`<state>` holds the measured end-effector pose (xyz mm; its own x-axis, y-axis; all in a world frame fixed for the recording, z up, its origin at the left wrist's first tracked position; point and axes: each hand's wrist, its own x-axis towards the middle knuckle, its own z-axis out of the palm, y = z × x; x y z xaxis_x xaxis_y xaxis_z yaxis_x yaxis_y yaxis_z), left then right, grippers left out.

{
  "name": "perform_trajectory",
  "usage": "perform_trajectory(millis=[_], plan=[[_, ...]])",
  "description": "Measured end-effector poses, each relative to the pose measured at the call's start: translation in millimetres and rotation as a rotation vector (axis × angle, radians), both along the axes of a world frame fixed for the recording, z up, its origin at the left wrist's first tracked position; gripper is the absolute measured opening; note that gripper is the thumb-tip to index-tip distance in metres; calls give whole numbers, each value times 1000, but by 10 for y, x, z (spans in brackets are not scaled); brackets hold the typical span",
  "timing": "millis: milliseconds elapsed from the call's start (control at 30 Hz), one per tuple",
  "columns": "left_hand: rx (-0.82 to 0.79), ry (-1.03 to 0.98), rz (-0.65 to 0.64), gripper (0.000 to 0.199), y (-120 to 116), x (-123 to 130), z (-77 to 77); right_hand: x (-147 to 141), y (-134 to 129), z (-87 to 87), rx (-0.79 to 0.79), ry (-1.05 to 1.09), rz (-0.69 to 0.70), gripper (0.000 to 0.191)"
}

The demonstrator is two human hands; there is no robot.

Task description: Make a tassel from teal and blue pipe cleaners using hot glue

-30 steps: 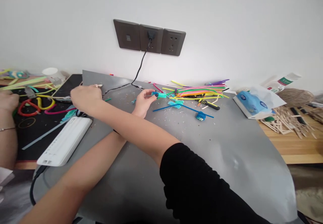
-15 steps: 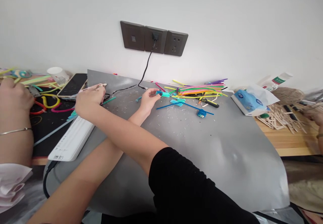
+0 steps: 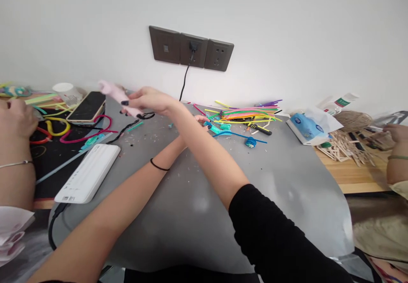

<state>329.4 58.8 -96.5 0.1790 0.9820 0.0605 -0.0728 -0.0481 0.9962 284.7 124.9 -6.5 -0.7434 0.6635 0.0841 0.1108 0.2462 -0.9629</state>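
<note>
My arms cross over the grey mat (image 3: pixel 204 193). In my right hand (image 3: pixel 145 99), on the left side, is a pink glue gun (image 3: pixel 113 91), raised above the mat and slightly blurred; its black cord (image 3: pixel 130 125) hangs from the handle. My left hand (image 3: pixel 201 118), partly hidden behind my right forearm, pinches a teal-blue pipe cleaner piece (image 3: pixel 214 128). Close by lie another teal piece (image 3: pixel 225 126), a long blue pipe cleaner (image 3: pixel 240 135) and a blue coiled ball (image 3: pixel 250 142).
Behind my left hand lies a pile of coloured pipe cleaners (image 3: pixel 251 113) with a yellow-black cutter (image 3: pixel 261 130). A white power bank (image 3: pixel 87 172) and phone (image 3: pixel 86 108) are at left. Tissues (image 3: pixel 309 128) and wooden sticks (image 3: pixel 347 147) lie right. Co-workers' hands show at both sides.
My right hand has lifted the glue gun from the left of the mat, moving up and to the right. My left hand has shifted slightly right with the teal-blue piece.
</note>
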Motion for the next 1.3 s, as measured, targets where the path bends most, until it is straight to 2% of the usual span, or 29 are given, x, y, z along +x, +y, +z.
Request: perform_trajectory(millis=[67,133,267,333,367,467,567,600,667,700,733,767,800,933,967,1000,1033,1100,1300], plan=[[21,19,-18,23,-22,6,22,265,112,92,-38,139,18,42],[55,47,-62,25,-55,11,56,580,204,186,-19,324,-63,43],[135,70,-322,31,-156,6,166,1285,295,334,-22,543,-257,54],[137,74,-460,31,-228,-6,246,1635,274,364,13,585,-355,33],[125,64,-533,31,-272,-14,293,1797,251,361,29,594,-394,30],[42,25,-829,34,-442,-23,458,2189,171,252,106,494,-491,39],[-62,-16,-1105,37,-625,3,617,2448,131,38,174,358,-589,55],[-111,-21,-1236,38,-667,13,656,2513,127,-36,188,338,-605,60],[-219,6,-1608,41,-688,9,706,2622,117,-163,185,346,-625,69],[-245,23,-1743,41,-662,-15,716,2666,105,-211,168,361,-629,73],[-239,30,-1790,41,-610,-60,717,2703,87,-251,147,377,-626,76],[-201,5,-1695,41,-536,-125,709,2732,61,-284,118,389,-611,78],[-149,-40,-1464,41,-445,-208,694,2752,29,-312,85,397,-586,79],[39,-142,-338,40,-30,-590,575,2762,-115,-434,-76,401,-455,73],[80,-153,-148,45,57,-665,535,2754,-143,-469,-126,408,-426,72],[101,-140,-33,49,129,-722,494,2747,-166,-502,-172,414,-402,71],[107,-115,40,51,184,-761,455,2741,-184,-532,-209,413,-378,70],[88,-83,104,53,242,-789,390,2738,-206,-574,-248,391,-334,68],[51,-93,111,53,189,-707,349,2777,-249,-575,-300,340,-210,62]])
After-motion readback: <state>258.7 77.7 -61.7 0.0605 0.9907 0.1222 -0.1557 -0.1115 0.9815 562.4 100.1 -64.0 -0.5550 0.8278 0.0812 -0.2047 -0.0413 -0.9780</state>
